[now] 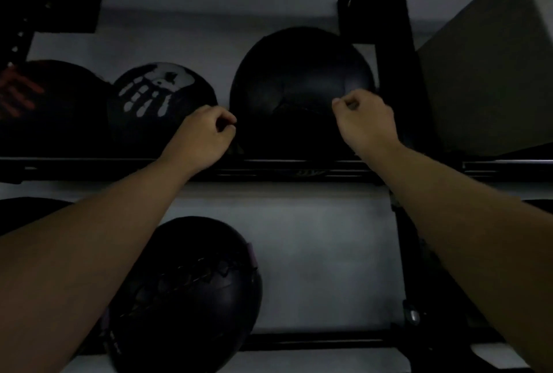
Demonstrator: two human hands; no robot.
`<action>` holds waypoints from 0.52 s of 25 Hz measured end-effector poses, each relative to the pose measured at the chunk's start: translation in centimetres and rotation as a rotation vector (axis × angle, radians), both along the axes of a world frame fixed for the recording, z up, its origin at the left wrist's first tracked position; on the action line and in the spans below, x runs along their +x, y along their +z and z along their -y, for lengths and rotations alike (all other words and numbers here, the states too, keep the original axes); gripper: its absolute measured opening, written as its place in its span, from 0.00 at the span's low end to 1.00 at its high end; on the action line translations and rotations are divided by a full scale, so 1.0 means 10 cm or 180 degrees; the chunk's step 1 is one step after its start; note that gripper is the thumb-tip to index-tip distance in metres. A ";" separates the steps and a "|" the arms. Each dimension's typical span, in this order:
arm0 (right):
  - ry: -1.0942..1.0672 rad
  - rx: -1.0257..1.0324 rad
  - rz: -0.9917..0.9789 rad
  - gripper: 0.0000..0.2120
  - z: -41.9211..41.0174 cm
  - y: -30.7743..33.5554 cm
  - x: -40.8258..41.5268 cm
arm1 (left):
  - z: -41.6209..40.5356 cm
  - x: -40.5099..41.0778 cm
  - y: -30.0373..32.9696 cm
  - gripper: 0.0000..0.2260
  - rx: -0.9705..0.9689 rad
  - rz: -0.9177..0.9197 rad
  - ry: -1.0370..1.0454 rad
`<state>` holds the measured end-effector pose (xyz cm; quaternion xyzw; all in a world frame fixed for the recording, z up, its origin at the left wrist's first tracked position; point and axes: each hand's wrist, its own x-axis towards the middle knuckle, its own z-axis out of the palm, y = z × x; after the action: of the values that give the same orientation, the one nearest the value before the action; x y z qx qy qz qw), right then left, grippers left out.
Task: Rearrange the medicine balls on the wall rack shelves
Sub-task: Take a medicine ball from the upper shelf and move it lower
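- Left hand (pixel 201 135) loosely curled, empty, at the left edge of the large black medicine ball (pixel 300 85).
- Right hand (pixel 366 120) likewise curled in front of its right side; contact unclear.
- Ball resting on upper shelf rail (pixel 269 167), right of handprint ball (pixel 155 100).

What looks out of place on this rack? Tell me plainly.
Nothing stands out. The plain black ball and the handprint ball sit on the upper shelf, the laced ball below. The dim light hides fine damage.

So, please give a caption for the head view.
Both hands reach toward a plain ball on the upper shelf.
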<state>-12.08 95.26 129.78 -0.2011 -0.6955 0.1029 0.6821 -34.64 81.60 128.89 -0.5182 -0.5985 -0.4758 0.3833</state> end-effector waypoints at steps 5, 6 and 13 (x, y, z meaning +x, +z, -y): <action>-0.0141 0.0106 -0.0201 0.13 -0.21 0.48 0.54 | -0.30 0.64 0.59 0.14 0.0361 -0.0171 -0.0168; -0.0152 0.0137 -0.0182 0.13 -0.30 0.55 0.58 | -0.35 0.70 0.70 0.14 0.0431 -0.0182 -0.0154; 0.0142 -0.0328 0.0053 0.33 -0.87 1.03 0.37 | -0.69 0.55 1.19 0.32 0.0645 0.0825 -0.0332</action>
<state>-8.39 103.93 140.06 -0.2212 -0.6992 0.1520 0.6626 -29.14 88.47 140.81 -0.4415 -0.5643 -0.6157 0.3279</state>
